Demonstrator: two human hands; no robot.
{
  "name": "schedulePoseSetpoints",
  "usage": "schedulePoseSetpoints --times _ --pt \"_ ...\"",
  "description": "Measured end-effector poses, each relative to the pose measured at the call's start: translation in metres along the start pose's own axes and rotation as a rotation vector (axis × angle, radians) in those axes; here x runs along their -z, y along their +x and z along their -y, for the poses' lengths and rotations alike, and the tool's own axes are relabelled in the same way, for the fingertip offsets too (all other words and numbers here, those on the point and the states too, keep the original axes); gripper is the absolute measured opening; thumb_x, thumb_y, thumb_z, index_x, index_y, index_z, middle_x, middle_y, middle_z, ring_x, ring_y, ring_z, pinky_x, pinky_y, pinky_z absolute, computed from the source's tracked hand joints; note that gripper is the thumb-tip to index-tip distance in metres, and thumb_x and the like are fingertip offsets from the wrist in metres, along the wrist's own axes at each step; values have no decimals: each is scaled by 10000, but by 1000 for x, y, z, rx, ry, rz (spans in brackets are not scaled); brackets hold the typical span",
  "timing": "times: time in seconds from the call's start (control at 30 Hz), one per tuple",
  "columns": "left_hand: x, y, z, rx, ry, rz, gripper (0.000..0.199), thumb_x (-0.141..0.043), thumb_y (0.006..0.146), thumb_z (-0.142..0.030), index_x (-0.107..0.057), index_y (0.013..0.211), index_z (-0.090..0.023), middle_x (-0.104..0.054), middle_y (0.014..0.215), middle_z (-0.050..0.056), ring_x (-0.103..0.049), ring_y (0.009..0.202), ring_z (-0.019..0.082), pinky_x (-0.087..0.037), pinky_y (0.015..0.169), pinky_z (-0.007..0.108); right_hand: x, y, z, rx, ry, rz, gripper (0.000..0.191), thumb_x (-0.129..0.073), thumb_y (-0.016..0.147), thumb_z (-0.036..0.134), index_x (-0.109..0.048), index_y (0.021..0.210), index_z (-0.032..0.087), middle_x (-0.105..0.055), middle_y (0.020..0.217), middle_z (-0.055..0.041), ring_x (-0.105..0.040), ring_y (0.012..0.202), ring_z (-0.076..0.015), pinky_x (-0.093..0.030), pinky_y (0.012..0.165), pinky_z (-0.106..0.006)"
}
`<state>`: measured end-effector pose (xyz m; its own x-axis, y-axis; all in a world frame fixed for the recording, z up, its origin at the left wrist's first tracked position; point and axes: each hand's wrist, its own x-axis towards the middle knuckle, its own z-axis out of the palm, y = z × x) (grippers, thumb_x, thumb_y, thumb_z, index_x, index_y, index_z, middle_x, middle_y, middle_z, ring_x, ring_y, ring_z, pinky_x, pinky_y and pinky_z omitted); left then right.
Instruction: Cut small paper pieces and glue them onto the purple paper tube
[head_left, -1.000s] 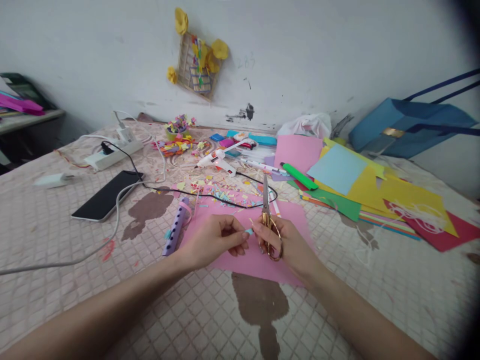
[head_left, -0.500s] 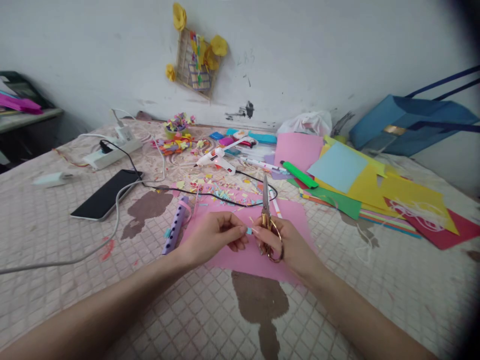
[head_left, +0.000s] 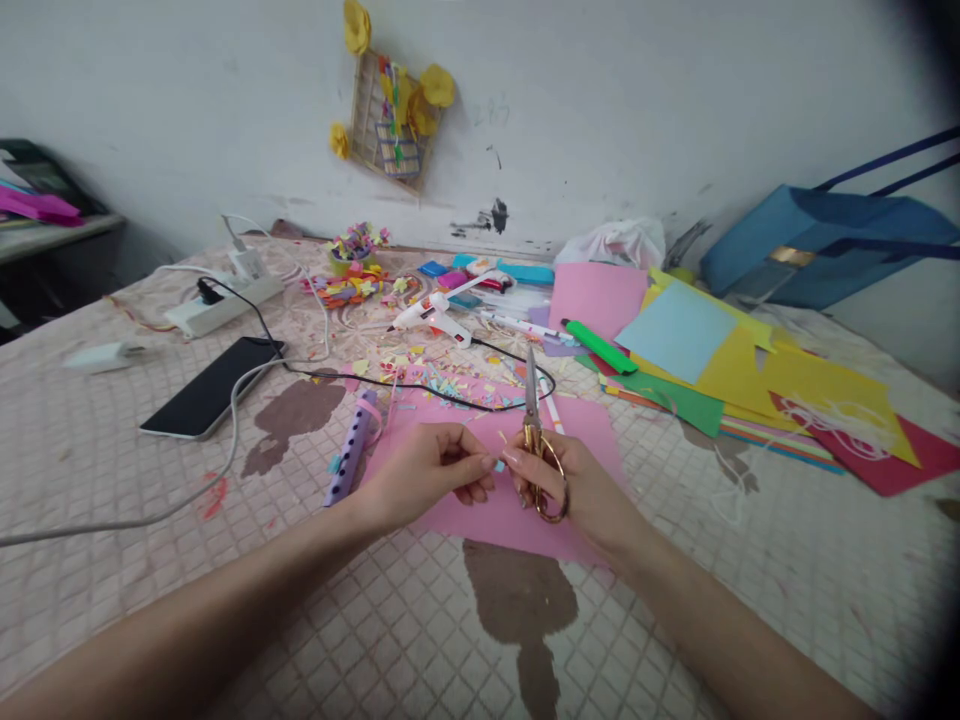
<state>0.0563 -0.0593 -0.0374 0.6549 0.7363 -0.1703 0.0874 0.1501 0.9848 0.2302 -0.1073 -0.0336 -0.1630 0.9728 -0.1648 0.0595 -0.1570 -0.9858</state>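
Between the fingertips of both hands is a tiny light-blue piece of paper [head_left: 499, 465]. My left hand [head_left: 450, 470] pinches it from the left, thumb and forefinger together. My right hand [head_left: 559, 475] touches its other side with thumb and finger while also holding gold-handled scissors [head_left: 532, 430], whose blades point up and away. Both hands are over a pink sheet of paper [head_left: 510, 525] lying on the table. Small multicoloured paper scraps [head_left: 450, 385] are scattered at the sheet's far end. A purple polka-dotted paper roll [head_left: 352, 448] lies left of my left hand.
A white glue gun [head_left: 435, 318] lies beyond the scraps, its black cord looping toward the hands. At left are a phone [head_left: 214, 388] and a power strip [head_left: 225, 305]. Coloured paper sheets [head_left: 690, 335], a green marker [head_left: 598, 347] and a blue bag [head_left: 817, 250] occupy the right.
Both hands stay nearly in place. The fingertips have shifted slightly around the blue paper piece, and my right thumb has lifted a little.
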Motion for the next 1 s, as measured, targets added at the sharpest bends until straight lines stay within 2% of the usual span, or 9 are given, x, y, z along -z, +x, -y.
schedulePoseSetpoints --times 0.3,0.53,0.77,0.93,1.0 --pt "1 0 0 -2 26 16 195 -596 782 -290 -566 722 -107 -638 639 18 -572 537 75 -478 552 210 0 0 -1 -20 14 22 170 -602 777 315 -528 753 164 -517 523 45 -400 411 -54 -288 372 -160" --pt "-1 -1 -3 26 27 -9 189 -620 764 -278 -572 710 -104 -639 619 16 -569 519 73 -474 538 202 -1 -1 -2 -27 -63 -14 99 -572 782 252 -515 762 173 -508 532 56 -358 394 -41 -262 369 -160" --pt "0 -1 -4 81 -28 -14 318 -522 827 -403 -581 733 -104 -674 673 58 -633 597 119 -511 598 249 -2 -1 -1 0 -70 -53 108 -560 781 260 -504 747 174 -491 528 62 -361 398 -45 -269 373 -165" --pt "-1 -1 -3 74 19 37 257 -658 728 -350 -596 737 -100 -675 677 48 -616 571 103 -513 580 233 -3 -1 -3 19 -75 -55 127 -552 787 269 -491 726 176 -489 521 60 -366 403 -51 -273 378 -172" --pt "-2 -1 -1 71 23 36 240 -653 734 -332 -595 716 -101 -668 657 39 -606 551 94 -509 565 223 -4 -1 -4 22 -83 -52 131 -562 782 274 -491 733 176 -485 523 62 -355 400 -50 -269 377 -176"
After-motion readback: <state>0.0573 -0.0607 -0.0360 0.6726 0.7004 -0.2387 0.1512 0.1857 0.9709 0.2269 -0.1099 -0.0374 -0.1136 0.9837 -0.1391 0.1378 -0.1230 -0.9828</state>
